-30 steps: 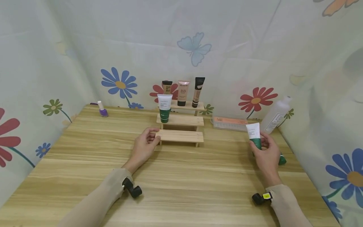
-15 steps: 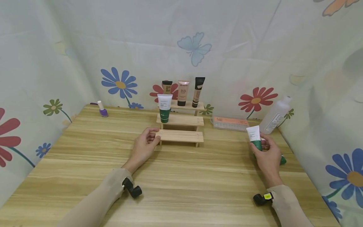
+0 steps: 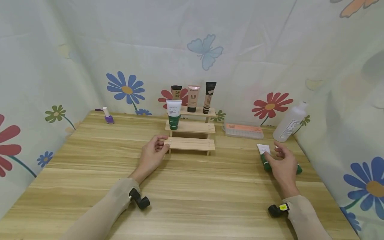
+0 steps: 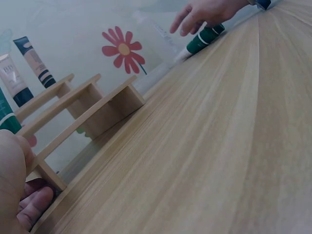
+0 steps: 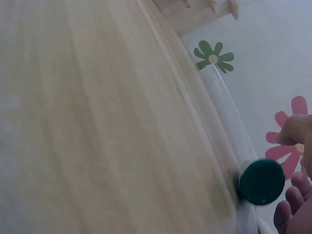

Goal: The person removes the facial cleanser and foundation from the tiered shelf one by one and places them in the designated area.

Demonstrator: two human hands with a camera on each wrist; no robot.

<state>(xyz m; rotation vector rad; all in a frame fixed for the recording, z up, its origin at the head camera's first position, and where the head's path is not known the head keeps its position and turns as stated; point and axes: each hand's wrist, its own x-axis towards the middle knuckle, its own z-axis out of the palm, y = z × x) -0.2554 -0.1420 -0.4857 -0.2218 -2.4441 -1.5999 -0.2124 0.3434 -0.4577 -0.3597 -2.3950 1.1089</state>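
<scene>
My left hand grips the left end of the lowest step of a wooden three-step stand. In the left wrist view, its fingers curl by the stand's leg. My right hand hovers with fingers parted over a white and green squeeze tube lying on the table. The left wrist view shows that hand above the tube, and its round green cap faces the right wrist camera. Another green cap shows beyond the right hand; the rest of it is hidden.
A white and green tube stands on the middle step. On the top step are a black-capped tube, a pink BB tube and a black-and-beige tube. Nail polish, a clear case and a white bottle stand around.
The tube in my right hand has tipped from upright and gone down onto the table, and the fingers have let go of it. My left hand stays on the stand.
</scene>
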